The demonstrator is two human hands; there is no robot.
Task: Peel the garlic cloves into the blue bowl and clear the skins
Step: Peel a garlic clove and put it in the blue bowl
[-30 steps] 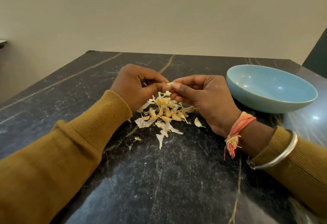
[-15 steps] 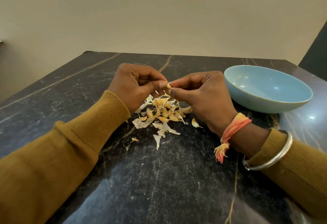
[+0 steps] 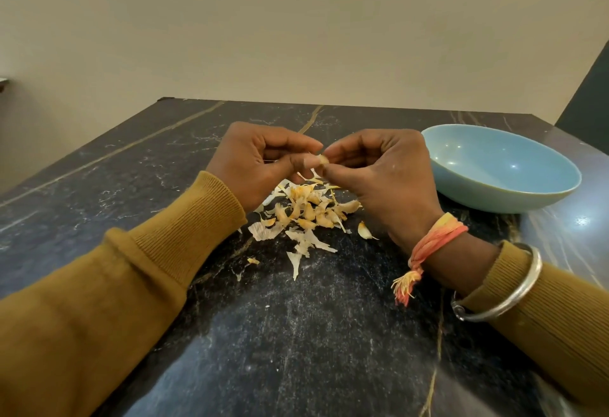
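Note:
My left hand (image 3: 260, 159) and my right hand (image 3: 375, 169) meet above the table, fingertips pinching one small garlic clove (image 3: 323, 159) between them. A strip of skin hangs below the clove. Under the hands lies a pile of garlic cloves and papery skins (image 3: 306, 212) on the dark marble table (image 3: 296, 334). One loose clove (image 3: 364, 230) rests to the right of the pile, by my right wrist. The blue bowl (image 3: 501, 166) stands at the right, just beyond my right hand, with nothing seen inside it.
The table's far edge runs close behind the hands, with a beige wall beyond. A few skin scraps (image 3: 253, 261) lie nearer to me than the pile. My right wrist carries an orange thread band and a metal bangle.
Both hands stay together on the clove; the fingers have shifted slightly around it. The pile and the bowl have not moved.

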